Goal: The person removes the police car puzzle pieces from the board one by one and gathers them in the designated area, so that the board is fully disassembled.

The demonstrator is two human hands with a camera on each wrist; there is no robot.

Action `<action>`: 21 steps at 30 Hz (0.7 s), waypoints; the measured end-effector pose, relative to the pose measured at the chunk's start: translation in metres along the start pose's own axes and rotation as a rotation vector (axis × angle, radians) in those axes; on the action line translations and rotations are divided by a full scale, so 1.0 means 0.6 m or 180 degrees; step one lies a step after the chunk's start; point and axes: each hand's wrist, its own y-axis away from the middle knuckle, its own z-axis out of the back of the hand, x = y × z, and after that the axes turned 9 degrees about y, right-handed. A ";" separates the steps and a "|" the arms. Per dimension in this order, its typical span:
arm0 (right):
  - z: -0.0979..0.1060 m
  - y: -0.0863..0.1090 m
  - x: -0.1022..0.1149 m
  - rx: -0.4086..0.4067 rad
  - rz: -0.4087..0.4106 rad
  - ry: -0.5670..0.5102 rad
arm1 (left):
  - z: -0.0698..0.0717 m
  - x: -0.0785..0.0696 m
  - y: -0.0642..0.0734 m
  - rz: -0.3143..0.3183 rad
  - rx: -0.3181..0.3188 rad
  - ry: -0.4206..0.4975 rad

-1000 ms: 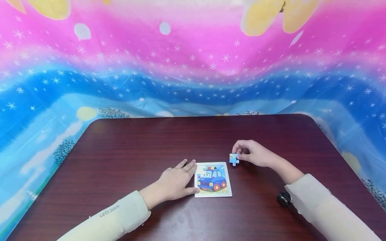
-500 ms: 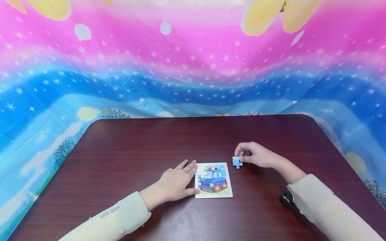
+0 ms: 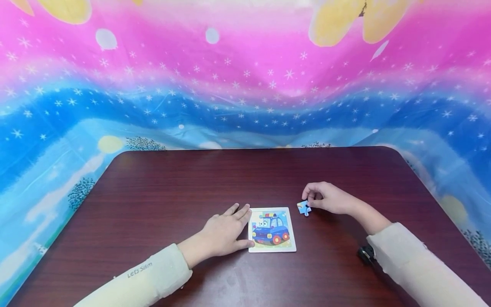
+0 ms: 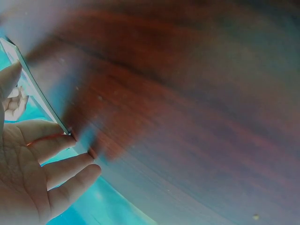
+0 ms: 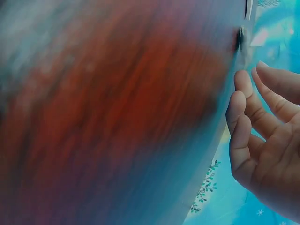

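The left hand (image 3: 224, 232) is spreading its fingers, gaps showing between them, and is resting them along the near side of the puzzle (image 3: 271, 230). The thumb is touching the rim at one corner, while the foremost fingertips are meeting it at the farther one. Just past those fingertips, the puzzle is lying flat and face up on the table (image 3: 192, 179) — its white rim (image 3: 273, 250) is framing a blue car with red wheels. A paler patch is showing in the corner nearest the left index finger.

The right hand (image 3: 327, 198) is pinching the piece (image 3: 302, 207) by its edge between thumb and index finger, and its other fingers are curling inward behind them. The piece is jutting from those fingertips toward the puzzle, light blue with a yellow-orange mark, its rounded tab pointing down toward the wearer. It is sitting near the puzzle but apart from it, turned at a slight angle; whether it is touching the table under the fingers is staying unclear. In the left wrist view, the right hand is appearing beyond the left fingers, across the rim.

Behind both hands, pale sleeves (image 3: 414, 260) are covering the forearms, and a black device (image 3: 365, 254) is showing under the right cuff. Well beyond all the fingers, a pink-and-blue cloth (image 3: 245, 85) is hanging — snowflakes are dotting it.
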 end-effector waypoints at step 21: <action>-0.016 -0.035 0.046 0.0172 0.0159 -0.0068 | -0.002 -0.001 -0.001 0.0010 -0.0011 -0.0080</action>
